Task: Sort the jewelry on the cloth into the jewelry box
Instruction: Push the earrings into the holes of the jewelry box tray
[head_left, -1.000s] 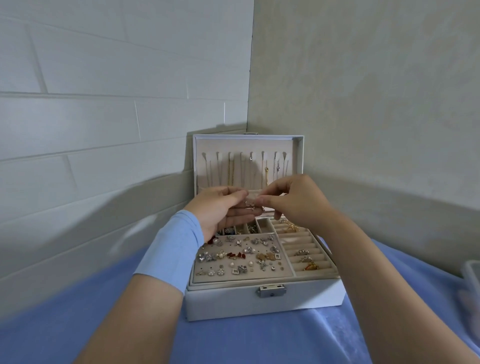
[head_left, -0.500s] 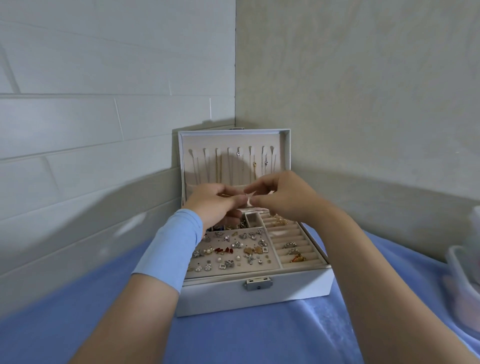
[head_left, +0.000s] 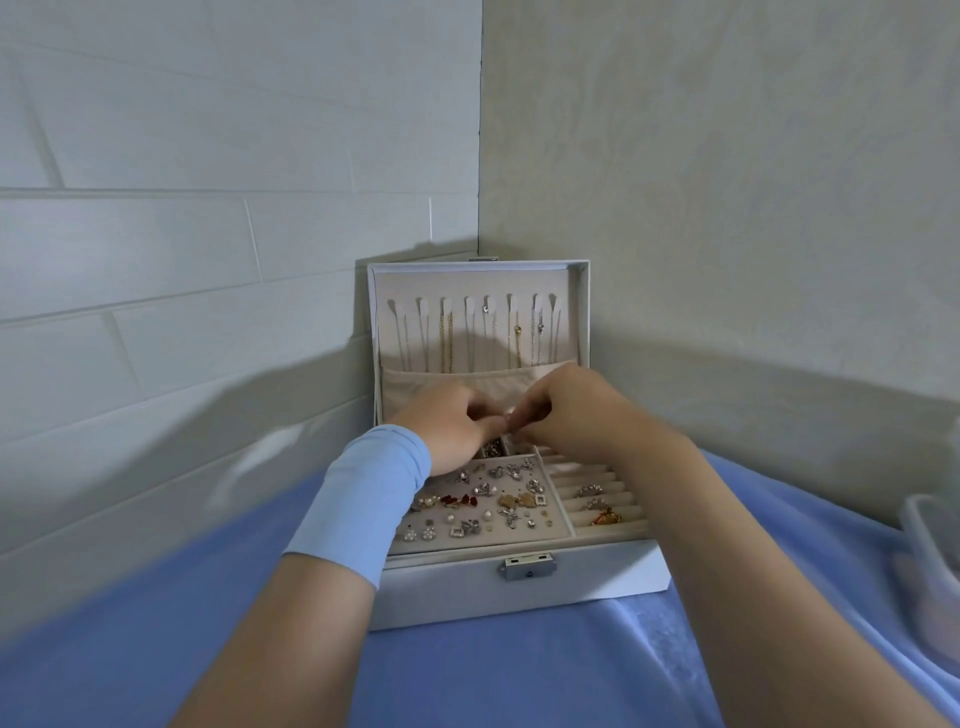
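A white jewelry box (head_left: 587, 582) stands open on the blue cloth (head_left: 493, 675) in the wall corner. Its upright lid (head_left: 475, 322) holds several hanging necklaces. The beige tray (head_left: 467, 538) carries several earrings, and the ring rolls (head_left: 597, 501) on the right hold a few rings. My left hand (head_left: 449, 431) and my right hand (head_left: 566, 410) meet over the back of the tray, fingertips together, pinching a small piece of jewelry (head_left: 506, 415) that is mostly hidden between them.
A clear plastic container (head_left: 935, 551) sits at the right edge on the cloth. White brick wall stands to the left, beige wall behind and to the right. A metal clasp (head_left: 527, 566) is on the box front.
The view has shifted so the box sits lower and more central. Both hands stay joined on the small piece and have dropped slightly toward the back compartments.
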